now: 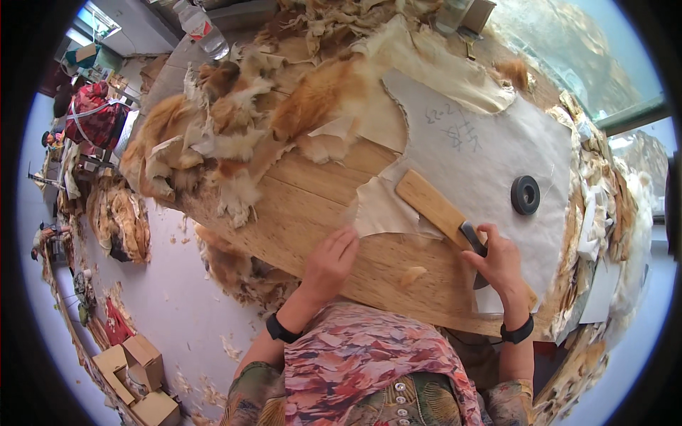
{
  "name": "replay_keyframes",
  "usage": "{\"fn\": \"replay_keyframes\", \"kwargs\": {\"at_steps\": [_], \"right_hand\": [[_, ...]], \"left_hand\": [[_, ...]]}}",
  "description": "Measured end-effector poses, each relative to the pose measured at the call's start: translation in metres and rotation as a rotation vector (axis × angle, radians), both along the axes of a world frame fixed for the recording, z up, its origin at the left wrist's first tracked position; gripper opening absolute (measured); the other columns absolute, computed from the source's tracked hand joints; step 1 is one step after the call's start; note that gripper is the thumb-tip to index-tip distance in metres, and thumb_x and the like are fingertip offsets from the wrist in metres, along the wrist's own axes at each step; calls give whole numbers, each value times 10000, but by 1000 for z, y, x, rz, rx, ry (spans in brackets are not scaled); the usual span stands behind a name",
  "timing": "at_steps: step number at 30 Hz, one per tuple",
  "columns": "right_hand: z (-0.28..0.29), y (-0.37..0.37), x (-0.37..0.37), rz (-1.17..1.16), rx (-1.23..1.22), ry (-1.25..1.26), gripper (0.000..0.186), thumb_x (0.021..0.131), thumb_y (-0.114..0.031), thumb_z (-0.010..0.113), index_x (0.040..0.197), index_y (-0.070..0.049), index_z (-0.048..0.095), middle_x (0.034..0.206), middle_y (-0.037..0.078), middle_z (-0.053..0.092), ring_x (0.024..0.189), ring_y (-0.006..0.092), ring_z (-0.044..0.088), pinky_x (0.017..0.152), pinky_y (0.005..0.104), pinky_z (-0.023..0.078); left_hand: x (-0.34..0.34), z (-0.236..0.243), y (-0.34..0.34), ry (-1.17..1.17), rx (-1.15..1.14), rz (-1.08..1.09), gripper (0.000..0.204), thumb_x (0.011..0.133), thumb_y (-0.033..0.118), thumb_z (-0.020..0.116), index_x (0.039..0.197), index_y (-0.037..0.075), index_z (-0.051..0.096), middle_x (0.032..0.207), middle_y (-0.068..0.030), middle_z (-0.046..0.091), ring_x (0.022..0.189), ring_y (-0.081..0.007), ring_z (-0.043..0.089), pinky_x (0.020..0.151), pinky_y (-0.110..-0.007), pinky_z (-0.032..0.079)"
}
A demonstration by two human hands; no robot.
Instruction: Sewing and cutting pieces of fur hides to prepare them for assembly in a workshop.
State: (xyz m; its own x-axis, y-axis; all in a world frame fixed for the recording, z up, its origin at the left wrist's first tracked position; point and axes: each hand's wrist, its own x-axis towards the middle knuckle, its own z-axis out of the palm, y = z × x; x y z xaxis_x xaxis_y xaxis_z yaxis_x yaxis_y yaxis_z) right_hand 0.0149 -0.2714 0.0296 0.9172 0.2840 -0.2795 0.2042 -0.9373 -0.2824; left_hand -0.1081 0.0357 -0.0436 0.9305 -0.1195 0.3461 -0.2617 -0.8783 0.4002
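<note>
Fur scraps (234,135) heaped over far left of table (298,206), bottle (202,30) beyond. Black ring (525,194) on paper sheet (490,153), right of wooden strip (428,202). Pale hide piece (383,209) left of strip. Left hand (332,263) palm down, fingers together, at hide's edge; cannot tell if pinching. Right hand (499,261) bent, thumb and fingers closed around dark tool (472,238) over strip.

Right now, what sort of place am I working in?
Likely a fur workshop: orange pelts and a large marked sheet lie on a wooden table, and scraps litter the floor.
</note>
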Motion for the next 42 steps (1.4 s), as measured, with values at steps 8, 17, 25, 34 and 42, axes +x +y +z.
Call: {"fn": "replay_keyframes", "kwargs": {"at_steps": [8, 17, 25, 34, 42], "right_hand": [[4, 115, -12, -163, 867, 532, 217, 867, -252, 686, 848, -46, 621, 669, -63, 515, 627, 27, 453, 545, 203, 344], [-21, 133, 14, -679, 1944, 935, 263, 975, -319, 512, 1036, -69, 567, 1032, 89, 598, 828, 185, 603, 811, 337, 512], [-63, 150, -17, -343, 1266, 419, 198, 902, -87, 599, 1097, -54, 610, 962, 1, 614, 836, 67, 562, 747, 234, 464], [-66, 168, -20, -81, 974, 83, 199, 880, 8, 611, 1075, -25, 613, 961, 25, 603, 834, 83, 553, 737, 232, 458], [-59, 169, -26, -80, 852, 65, 198, 866, -7, 620, 1063, -22, 625, 908, 37, 632, 791, 115, 573, 705, 265, 475]], "left_hand": [[31, 24, 4, -50, -218, 47, 205, 755, 74, 657, 951, 23, 622, 994, -136, 601, 869, -307, 596, 755, -386, 501], [33, -2, 14, -84, 119, -149, 317, 722, 98, 595, 1011, -28, 623, 1022, -108, 588, 973, -251, 594, 720, -337, 507], [36, -3, 14, -145, 236, -189, 314, 687, 123, 588, 944, -48, 643, 950, -144, 601, 907, -262, 609, 672, -318, 505], [38, 2, 16, -134, 154, -218, 224, 687, 91, 605, 870, -32, 642, 930, -149, 605, 883, -264, 608, 690, -329, 509], [39, -3, 14, -94, 1, -153, 194, 697, 75, 627, 870, -13, 636, 907, -131, 616, 849, -270, 615, 683, -340, 509]]}}
